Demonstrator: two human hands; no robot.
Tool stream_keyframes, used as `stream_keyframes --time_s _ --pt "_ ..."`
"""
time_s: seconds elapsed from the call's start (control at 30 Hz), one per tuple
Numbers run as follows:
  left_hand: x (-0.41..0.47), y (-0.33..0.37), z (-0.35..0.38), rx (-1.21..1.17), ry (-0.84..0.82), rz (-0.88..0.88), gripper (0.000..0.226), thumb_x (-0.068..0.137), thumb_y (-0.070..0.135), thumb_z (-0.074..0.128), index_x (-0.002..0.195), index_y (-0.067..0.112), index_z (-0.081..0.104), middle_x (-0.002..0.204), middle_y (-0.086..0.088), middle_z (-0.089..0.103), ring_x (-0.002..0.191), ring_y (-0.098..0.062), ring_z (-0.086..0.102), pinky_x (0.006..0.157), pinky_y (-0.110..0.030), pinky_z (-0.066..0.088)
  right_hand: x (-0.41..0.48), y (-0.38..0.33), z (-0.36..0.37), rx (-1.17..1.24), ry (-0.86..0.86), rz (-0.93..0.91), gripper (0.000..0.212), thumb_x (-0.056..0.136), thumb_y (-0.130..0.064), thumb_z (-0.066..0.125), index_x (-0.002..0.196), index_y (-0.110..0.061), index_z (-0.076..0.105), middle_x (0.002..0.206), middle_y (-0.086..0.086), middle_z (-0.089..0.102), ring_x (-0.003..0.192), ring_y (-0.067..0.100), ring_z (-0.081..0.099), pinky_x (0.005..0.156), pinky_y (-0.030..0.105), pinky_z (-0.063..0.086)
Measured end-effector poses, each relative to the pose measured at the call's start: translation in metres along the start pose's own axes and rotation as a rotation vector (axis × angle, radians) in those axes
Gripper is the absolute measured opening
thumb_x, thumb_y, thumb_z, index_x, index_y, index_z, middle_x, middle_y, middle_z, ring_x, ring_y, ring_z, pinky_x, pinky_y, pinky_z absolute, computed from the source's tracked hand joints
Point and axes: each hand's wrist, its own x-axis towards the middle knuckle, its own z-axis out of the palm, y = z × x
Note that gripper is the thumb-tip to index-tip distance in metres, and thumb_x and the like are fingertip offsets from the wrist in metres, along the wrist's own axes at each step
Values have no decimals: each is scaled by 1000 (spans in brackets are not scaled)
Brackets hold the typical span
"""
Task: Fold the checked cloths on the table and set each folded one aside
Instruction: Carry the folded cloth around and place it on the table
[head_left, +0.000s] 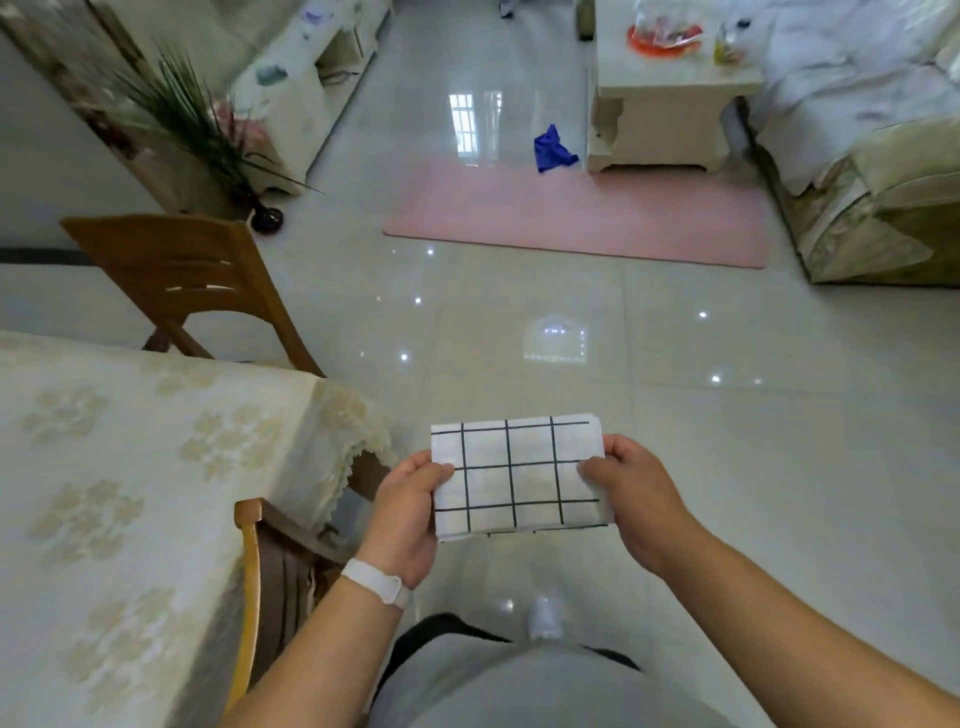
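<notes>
A white cloth with a black check pattern (514, 478), folded into a small rectangle, is held in the air over the tiled floor, to the right of the table. My left hand (410, 514) pinches its left edge, thumb on top. My right hand (634, 493) pinches its right edge the same way. The table (130, 467) with its cream flowered cover lies at the left; no other checked cloth shows on the part of it in view.
One wooden chair (192, 280) stands behind the table and another (254, 571) at its near corner. A pink mat (582, 218), a blue rag (553, 148), a low white table (670, 104), a sofa (883, 156) and a potted plant (208, 135) lie further off.
</notes>
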Motion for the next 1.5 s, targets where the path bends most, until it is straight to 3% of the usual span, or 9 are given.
stream_keyframes --time_s 0.13,0.43,0.7,0.97,1.1,1.3,1.4,1.5 --pt "30 21 9 -6 25 -9 33 86 3 58 118 -1 60 113 -28 66 109 -47 60 93 -66 46 34 -14 6 -23 -9 -5 11 81 -4 59 87 -11 66 82 10 67 75 25 60 68 38 45" --pt "136 74 9 -81 30 -63 29 88 1 56 117 2 59 108 -25 69 100 -43 66 83 -57 55 135 -61 61 -8 -8 53 13 85 1 57 88 -9 64 84 10 69 75 25 64 69 38 50" --pt "251 167 7 -163 39 -91 34 83 1 62 116 1 60 112 -29 66 102 -45 64 86 -67 49 228 -131 136 -118 3 24 11 86 -1 58 94 -6 65 91 13 71 79 25 66 73 39 51" --pt "319 261 -18 -178 50 -13 21 86 -3 58 103 8 61 101 -24 66 94 -38 64 91 -62 49 293 -201 216 -135 -35 -34 16 87 0 59 93 -12 69 95 14 73 93 34 69 86 52 54" --pt "343 286 -35 -221 103 20 18 87 -2 58 98 11 62 88 -15 70 79 -31 67 76 -49 56 329 -223 250 -165 -86 -26 13 88 0 60 91 -10 68 97 17 72 91 37 68 87 53 53" --pt "387 312 -50 -292 196 -13 18 88 0 56 103 9 61 99 -20 70 90 -37 67 82 -55 55 385 -248 295 -210 -171 -11 14 88 1 59 96 -7 67 94 15 73 86 32 69 75 43 58" --pt "415 329 -49 -328 235 -12 21 88 -1 55 107 7 60 101 -21 69 89 -36 66 81 -53 54 424 -262 314 -233 -210 5 13 88 1 59 94 -8 66 90 14 72 79 30 68 65 37 53" --pt "447 351 -41 -353 280 -29 21 89 0 55 109 8 59 100 -20 69 89 -36 65 76 -51 55 468 -282 330 -251 -253 -3 14 88 2 58 94 -8 66 88 12 71 78 28 66 65 35 51"
